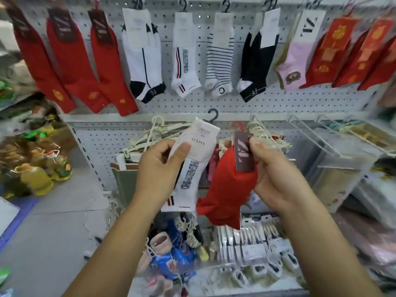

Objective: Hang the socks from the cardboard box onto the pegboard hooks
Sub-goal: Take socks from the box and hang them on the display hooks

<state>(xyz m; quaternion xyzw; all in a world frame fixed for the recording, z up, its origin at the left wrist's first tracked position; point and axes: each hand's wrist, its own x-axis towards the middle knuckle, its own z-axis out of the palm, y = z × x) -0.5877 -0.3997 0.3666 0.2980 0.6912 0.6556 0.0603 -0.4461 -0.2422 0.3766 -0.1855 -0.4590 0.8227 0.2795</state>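
Fingers [182, 150] around white sock [194, 174], red sock [229, 189]

One wide-angle camera, worn on the person's head, is looking forward and slightly down. It is sitting near a pegboard [182, 103], which is filling the upper frame, while the floor [64, 221] is showing at lower left.

The pegboard hooks [182, 4] ran off the top edge; the right hand [276, 176] hid part of the red sock [227, 189].
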